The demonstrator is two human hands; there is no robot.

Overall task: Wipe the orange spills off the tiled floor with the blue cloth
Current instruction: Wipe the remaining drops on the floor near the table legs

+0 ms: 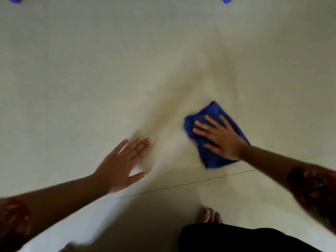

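Head view: my right grip, fingers spread flat, presses the blue cloth onto the tiled floor right of centre, mid-wipe. My left grip lies spread on the floor, lower left. Next, I judge, push the cloth up over the faint yellowish tinge above it.

A cloth on the floor
The right grip lies flat on top of the cloth. The left grip lies on the floor, off to the left. A foot stands behind them, nearer the person.
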